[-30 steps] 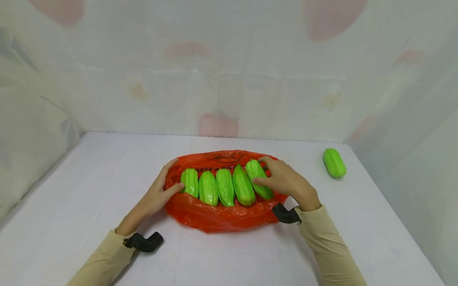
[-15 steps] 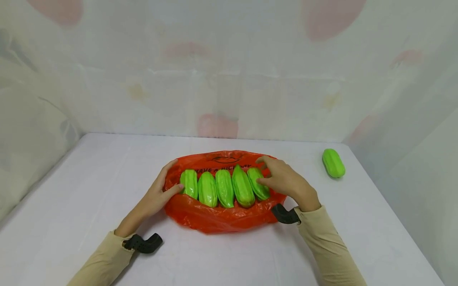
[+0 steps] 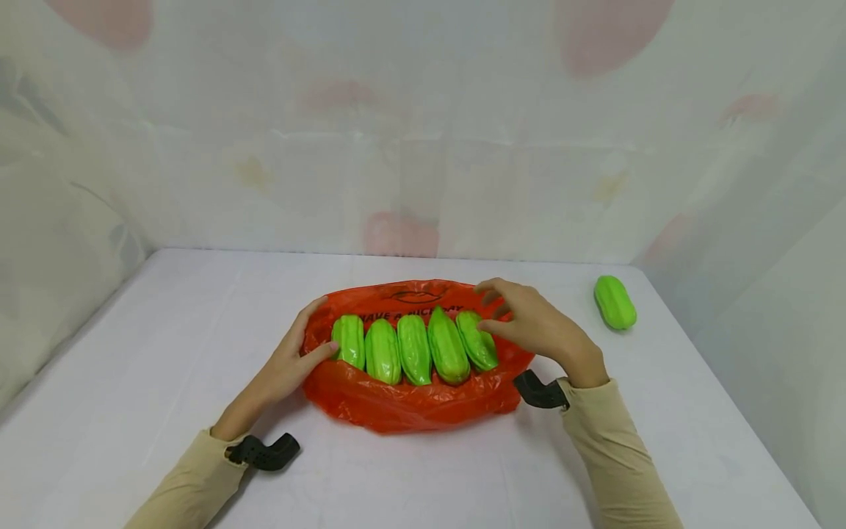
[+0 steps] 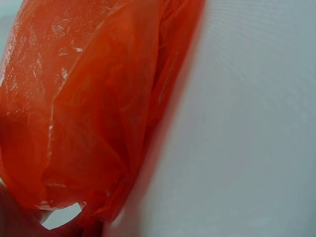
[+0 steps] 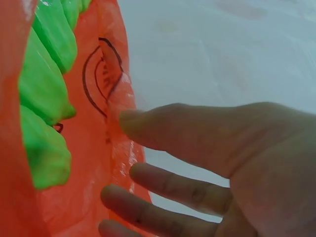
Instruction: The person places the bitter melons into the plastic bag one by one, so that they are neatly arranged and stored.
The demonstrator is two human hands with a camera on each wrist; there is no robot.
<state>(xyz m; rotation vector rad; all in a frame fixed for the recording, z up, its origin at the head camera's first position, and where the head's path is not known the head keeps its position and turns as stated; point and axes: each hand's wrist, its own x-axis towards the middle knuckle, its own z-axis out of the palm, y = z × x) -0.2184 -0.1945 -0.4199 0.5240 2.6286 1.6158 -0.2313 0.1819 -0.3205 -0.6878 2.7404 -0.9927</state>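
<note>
A red plastic bag [image 3: 410,411] lies with its mouth spread wide, black lettering on its inner back wall. Several glossy green ridged oblong fruits or vegetables [image 3: 382,351] lie side by side inside it. My left hand [image 3: 287,364] holds the bag's left side, its thumb near the leftmost green piece; the fingers are mostly hidden behind the plastic. At the right end my right hand [image 3: 542,327] hovers over the rightmost green piece [image 3: 477,344], fingers parted and holding nothing. In the right wrist view the thumb and fingertips [image 5: 116,197] stand beside the green pieces, before the red plastic.
Another green piece [image 3: 615,302] lies alone near the table's back right corner. The white-covered table [image 3: 423,485] meets a patterned curtain [image 3: 317,191] at the back. A black wrist mount [image 3: 264,452] sticks out from the left sleeve, and a second [image 3: 542,391] from the right.
My right hand has let go of the rightmost green piece, which settled lower in the bag, and has drawn slightly to the right. My left hand stays in place.
</note>
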